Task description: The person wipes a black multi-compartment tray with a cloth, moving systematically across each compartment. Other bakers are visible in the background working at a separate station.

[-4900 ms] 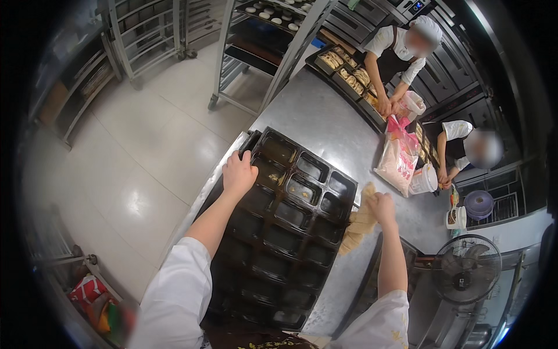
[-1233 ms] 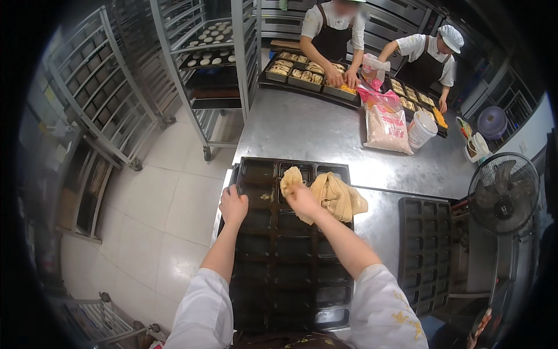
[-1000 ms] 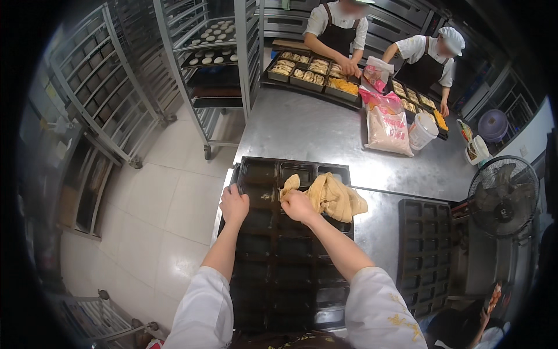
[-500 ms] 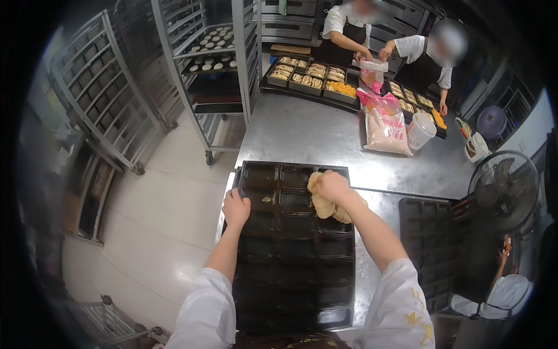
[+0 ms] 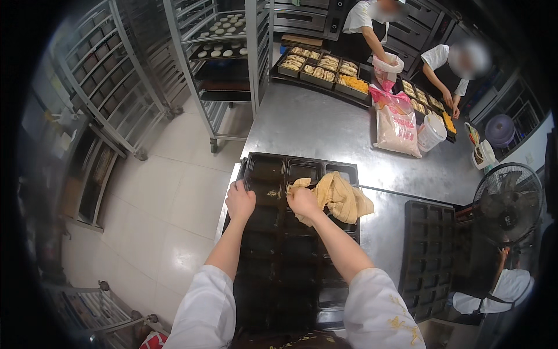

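A large black baking tray with rows of rectangular wells lies in front of me at the counter's edge. My left hand is closed on the tray's left rim, near its far end. My right hand grips a tan cloth bunched over the wells in the upper middle. The rest of the cloth spreads to the right and hangs past the tray's right rim. A small pale residue patch shows in a left well, between my hands. The cloth covers several wells.
Another dark multi-well tray sits to the right, near a fan. On the steel counter stand a pink-and-clear bag, a white bucket and filled loaf tins. Two co-workers work beyond. A rack stands far left.
My right hand has drawn the cloth left and slightly nearer, and the cloth has opened out to the right. My left hand keeps hold of the rim.
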A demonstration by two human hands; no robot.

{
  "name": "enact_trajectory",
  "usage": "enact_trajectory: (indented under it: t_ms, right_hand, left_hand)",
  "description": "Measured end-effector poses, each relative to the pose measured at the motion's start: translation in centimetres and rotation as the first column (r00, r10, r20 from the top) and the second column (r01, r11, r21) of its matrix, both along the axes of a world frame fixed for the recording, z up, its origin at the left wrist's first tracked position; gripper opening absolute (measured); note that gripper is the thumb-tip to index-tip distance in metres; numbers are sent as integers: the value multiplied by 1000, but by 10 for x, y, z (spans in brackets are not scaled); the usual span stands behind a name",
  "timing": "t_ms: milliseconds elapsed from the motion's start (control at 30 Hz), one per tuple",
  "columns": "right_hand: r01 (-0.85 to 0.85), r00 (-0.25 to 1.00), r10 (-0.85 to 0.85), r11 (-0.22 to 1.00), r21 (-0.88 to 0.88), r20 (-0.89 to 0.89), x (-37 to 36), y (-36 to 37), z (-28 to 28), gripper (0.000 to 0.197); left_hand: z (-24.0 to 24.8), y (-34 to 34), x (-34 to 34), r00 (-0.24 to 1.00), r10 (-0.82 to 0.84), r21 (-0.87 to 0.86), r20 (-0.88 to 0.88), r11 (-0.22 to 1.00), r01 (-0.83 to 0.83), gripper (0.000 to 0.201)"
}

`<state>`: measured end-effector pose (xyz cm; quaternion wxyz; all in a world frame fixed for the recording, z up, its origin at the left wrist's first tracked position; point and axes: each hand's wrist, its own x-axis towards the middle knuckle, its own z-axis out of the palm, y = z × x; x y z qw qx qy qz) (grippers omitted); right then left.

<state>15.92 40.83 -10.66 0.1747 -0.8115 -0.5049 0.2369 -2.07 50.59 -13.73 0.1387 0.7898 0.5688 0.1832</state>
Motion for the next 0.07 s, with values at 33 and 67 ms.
enact_trajectory:
  t_ms: [33, 67]
  right_hand:
    - [-23, 999, 22, 999, -38, -45, 5, 1, 1, 28]
    - [-33, 999, 31, 998, -51, -44, 9, 2, 0, 30]
  left_hand:
    - [2, 0, 1, 1000, 7, -2, -2, 1000, -7, 41]
    - [1, 0, 3, 1000, 16, -1, 2, 1000, -16, 42]
